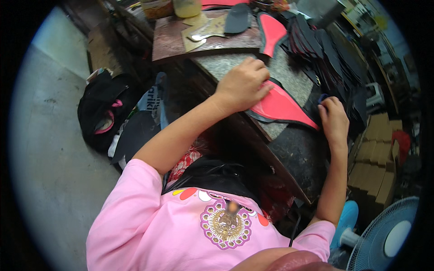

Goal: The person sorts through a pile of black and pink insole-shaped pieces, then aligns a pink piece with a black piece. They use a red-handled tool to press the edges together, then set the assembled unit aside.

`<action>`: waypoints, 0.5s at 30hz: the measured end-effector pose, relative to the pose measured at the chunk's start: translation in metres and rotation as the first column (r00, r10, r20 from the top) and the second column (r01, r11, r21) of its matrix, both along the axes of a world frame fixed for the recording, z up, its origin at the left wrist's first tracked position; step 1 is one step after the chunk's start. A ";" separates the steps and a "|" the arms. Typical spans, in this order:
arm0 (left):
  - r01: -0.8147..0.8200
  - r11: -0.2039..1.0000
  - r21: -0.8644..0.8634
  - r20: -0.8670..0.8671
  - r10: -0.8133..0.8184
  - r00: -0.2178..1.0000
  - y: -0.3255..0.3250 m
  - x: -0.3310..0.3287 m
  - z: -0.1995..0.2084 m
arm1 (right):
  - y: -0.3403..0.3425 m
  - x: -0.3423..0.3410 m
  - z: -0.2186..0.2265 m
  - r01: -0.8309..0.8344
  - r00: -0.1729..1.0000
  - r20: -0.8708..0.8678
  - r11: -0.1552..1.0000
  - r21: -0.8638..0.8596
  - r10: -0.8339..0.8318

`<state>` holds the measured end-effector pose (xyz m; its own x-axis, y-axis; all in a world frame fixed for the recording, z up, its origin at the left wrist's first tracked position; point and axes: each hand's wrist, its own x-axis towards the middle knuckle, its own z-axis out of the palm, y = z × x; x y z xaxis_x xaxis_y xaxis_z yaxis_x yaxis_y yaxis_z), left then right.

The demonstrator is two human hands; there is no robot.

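Note:
A curved, pink-faced cut piece with a dark border (282, 105) lies on the grey speckled slab (217, 63), its narrow end towards the right. My left hand (244, 86) is closed over its upper left edge, with thumb and fingers pinching there. Past the narrow end, my right hand (335, 119) is closed, fingers curled round a small dark blue thing (323, 98) that mostly hides behind them. A second pink piece with a dark edge (272, 34) rests at the far side of the slab.
Stacked dark cut pieces (325, 54) stand right of the slab. A brown board (167, 45) behind holds yellowish scraps (194, 38), a dark oval piece (238, 19) and jars (187, 7). Dark bags (101, 113) sit at left; cardboard boxes (375, 153) and a fan (384, 239) at right.

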<state>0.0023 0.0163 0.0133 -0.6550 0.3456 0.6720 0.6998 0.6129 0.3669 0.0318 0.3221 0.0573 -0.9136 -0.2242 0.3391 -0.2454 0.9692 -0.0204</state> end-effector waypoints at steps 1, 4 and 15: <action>0.005 1.000 -0.005 0.012 -0.005 1.000 0.000 0.000 0.000 | 0.002 -0.002 0.000 -0.023 0.999 -0.043 0.993 -0.117 0.018; 0.004 1.000 0.011 0.021 -0.005 1.000 -0.001 0.001 0.000 | 0.004 -0.010 0.012 -0.082 0.970 -0.242 0.935 -0.345 -0.005; 0.141 0.958 0.250 -0.104 -0.118 0.988 -0.005 0.008 0.013 | -0.038 0.062 0.068 -0.256 0.942 -0.325 0.444 -0.859 -0.086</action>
